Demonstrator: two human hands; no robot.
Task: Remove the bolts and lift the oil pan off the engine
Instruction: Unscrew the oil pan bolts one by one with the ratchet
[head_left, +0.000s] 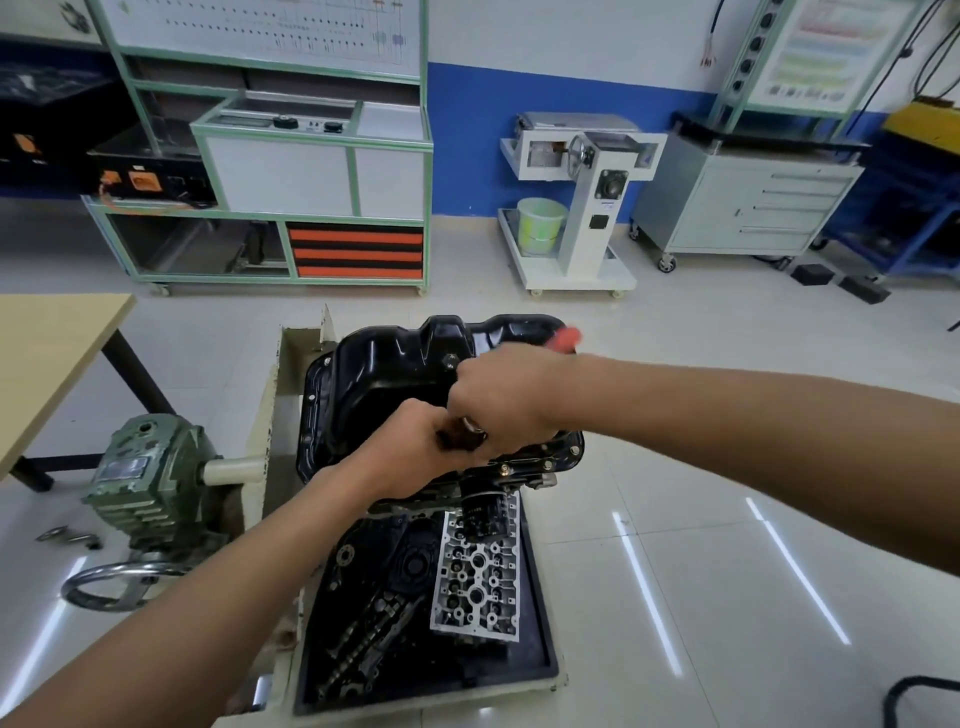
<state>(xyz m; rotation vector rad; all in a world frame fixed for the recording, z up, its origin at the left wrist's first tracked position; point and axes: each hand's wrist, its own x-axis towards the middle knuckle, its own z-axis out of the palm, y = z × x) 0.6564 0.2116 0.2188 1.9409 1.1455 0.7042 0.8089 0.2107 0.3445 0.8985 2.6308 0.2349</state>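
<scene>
The black oil pan (384, 374) sits upside-up on the engine held in a stand, its flange dotted with small bolts (574, 450). Over the pan's near edge my right hand (501, 395) grips a tool with a red handle (566, 338) that pokes out behind the hand. My left hand (421, 441) is curled round the tool's dark lower end (460, 439), touching the right hand. The tool's tip and the bolt under it are hidden by my hands.
Below the engine a black tray (545, 623) holds a cylinder head (475, 577) and camshaft parts. A black oil filter (480, 506) hangs under the pan. The stand's green gearbox (148, 478) and handwheel stand at left; a wooden table (52, 353) is far left.
</scene>
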